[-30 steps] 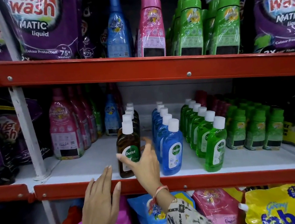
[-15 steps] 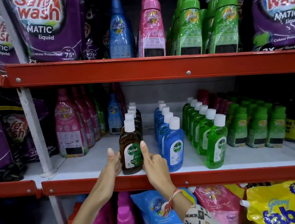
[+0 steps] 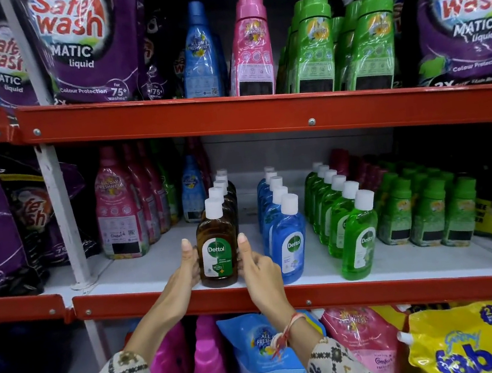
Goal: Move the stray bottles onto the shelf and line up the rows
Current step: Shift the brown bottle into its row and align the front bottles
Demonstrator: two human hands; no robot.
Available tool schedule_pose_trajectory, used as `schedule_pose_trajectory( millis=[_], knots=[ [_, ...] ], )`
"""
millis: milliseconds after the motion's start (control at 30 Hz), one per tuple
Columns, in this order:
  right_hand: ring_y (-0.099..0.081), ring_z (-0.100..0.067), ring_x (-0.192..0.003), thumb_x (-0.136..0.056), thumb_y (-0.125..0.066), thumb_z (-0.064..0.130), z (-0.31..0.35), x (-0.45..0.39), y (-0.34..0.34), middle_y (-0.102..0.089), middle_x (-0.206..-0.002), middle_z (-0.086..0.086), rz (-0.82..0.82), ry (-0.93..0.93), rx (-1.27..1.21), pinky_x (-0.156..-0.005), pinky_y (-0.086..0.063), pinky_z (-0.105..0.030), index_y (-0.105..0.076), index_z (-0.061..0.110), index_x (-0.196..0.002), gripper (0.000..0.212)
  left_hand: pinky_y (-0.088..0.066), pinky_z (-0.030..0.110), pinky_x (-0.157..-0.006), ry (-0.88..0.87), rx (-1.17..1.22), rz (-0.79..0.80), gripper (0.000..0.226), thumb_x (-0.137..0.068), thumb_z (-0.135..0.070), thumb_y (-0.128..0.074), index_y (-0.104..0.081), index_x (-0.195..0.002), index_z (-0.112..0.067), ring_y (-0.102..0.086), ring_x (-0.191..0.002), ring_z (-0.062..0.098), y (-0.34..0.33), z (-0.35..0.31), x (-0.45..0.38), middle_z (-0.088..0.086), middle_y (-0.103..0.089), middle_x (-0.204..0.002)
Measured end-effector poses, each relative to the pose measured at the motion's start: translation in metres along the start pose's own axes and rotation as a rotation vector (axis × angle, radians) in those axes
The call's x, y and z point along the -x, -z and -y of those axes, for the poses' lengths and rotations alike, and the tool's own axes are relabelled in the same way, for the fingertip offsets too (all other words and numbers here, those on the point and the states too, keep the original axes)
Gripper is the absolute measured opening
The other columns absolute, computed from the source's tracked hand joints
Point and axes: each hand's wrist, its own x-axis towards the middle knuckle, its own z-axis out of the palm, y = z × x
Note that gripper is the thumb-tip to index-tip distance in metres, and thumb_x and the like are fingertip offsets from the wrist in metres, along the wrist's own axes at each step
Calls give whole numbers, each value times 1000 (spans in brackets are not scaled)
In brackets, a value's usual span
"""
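A brown Dettol bottle (image 3: 217,252) with a white cap stands at the front of a row of brown bottles (image 3: 224,195) on the middle shelf (image 3: 144,273). My left hand (image 3: 184,274) presses its left side and my right hand (image 3: 257,265) its right side, thumbs up along the bottle. To the right run a row of blue Dettol bottles (image 3: 287,240) and a row of green Dettol bottles (image 3: 358,237), each reaching back into the shelf.
Pink softener bottles (image 3: 119,214) stand left of the brown row, small green bottles (image 3: 427,210) at the right. The red shelf lip (image 3: 344,290) runs along the front. Purple detergent pouches (image 3: 81,45) and tall bottles fill the upper shelf; pouches lie below.
My left hand rose from below the shelf to the brown bottle's left side. Both hands now clasp the front brown bottle, which stands slightly farther back and straighter in its row.
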Motion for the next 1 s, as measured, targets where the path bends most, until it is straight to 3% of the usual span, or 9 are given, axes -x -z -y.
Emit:
schedule_pose_trajectory(
  millis=[167, 300, 367, 433, 533, 667, 800, 900, 1000],
  knots=[
    [-48, -20, -60, -87, -27, 74, 0, 3, 1, -51, -60, -8, 10, 3, -3, -58, -37, -30, -34, 14, -54, 69, -37, 25, -96, 4, -12, -28, 132, -45, -106, -31, -46, -143, -19, -44, -137, 25, -1, -1, 1, 10, -48, -148],
    [-49, -20, -60, -88, -28, 72, 1, 4, 4, -52, -57, -8, 13, 9, -2, -59, -37, -32, -38, 10, -56, 71, -37, 35, -104, 13, -47, -32, 132, -48, -105, -28, -48, -141, -13, -47, -133, 29, -2, -1, 2, 11, -53, -142],
    [-47, -20, -61, -88, -27, 72, 3, 6, 7, -49, -58, -5, 46, 16, 1, -62, -40, -33, -37, 13, -57, 68, -37, 42, -110, 38, 1, -64, 122, -59, -98, -32, -47, -139, -8, -50, -126, 28, -5, -7, 5, 9, -54, -134],
    [-60, -25, -74, -89, -28, 70, 1, 8, 11, -64, -71, -12, 69, 37, -19, -76, -46, -39, -53, 3, -68, 75, -29, 42, -117, 49, 11, -92, 105, -76, -88, -22, -43, -144, -11, -45, -131, 23, -12, -11, 8, 2, -47, -143],
    [-67, -25, -99, -89, -32, 70, -5, 16, 23, -73, -101, -16, 9, 80, -133, -91, -49, -39, -69, 4, -95, 76, -20, 40, -116, -99, -209, -240, 110, -67, -94, 0, -38, -147, -28, -37, -138, 18, -23, -9, 27, -3, -43, -148],
    [-72, -6, -86, -90, -39, 62, -22, 25, 55, -77, -86, 6, -191, 74, -344, -86, -54, -33, -73, 27, -83, 49, -31, 33, -110, -351, -88, -444, 91, -79, -84, -7, -52, -135, -29, -48, -131, 15, -42, -8, 53, 0, -58, -137],
    [-69, -16, -99, -93, -33, 60, -38, 14, 90, -74, -105, -2, -316, 62, -313, -95, -50, -44, -69, 24, -98, 50, -39, 22, -96, -351, -2, -319, 93, -75, -88, -11, -58, -127, -27, -60, -114, 4, -72, -13, 58, -8, -66, -121],
    [-48, -21, -134, -87, -24, 72, -41, -4, 106, -51, -146, -3, -74, -95, -203, -115, -32, -42, -48, 23, -141, 76, -28, 37, -116, -170, -37, -155, 119, -57, -101, -6, -41, -145, -29, -52, -127, 8, -97, -18, 48, -3, -52, -146],
    [-45, -16, -135, -85, -22, 78, -35, -15, 112, -48, -143, 10, 126, -135, -203, -116, -27, -35, -46, 32, -142, 77, -12, 44, -121, 3, -55, -13, 140, -40, -107, -5, -25, -152, -26, -39, -140, 19, -116, -25, 41, 1, -31, -159]
  ],
)
